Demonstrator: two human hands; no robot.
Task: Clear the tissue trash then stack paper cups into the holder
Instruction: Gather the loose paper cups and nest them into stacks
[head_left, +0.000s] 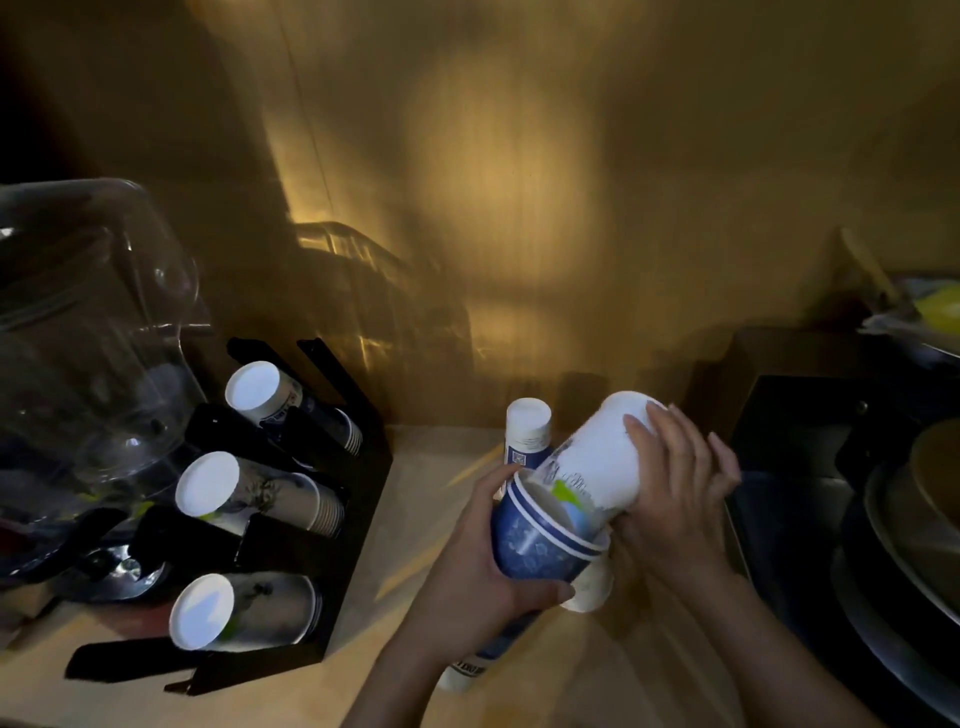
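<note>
Right of the black holder (332, 587), left hand (467, 577) grips blue cups (535, 545); right hand (675, 499) clasps a white cup (597, 457), another cup (527, 431) just behind.

Pale wooden counter (415, 519), black cup holder (358, 499) at left, clear jug (88, 338), upturned cup (527, 431)
</note>
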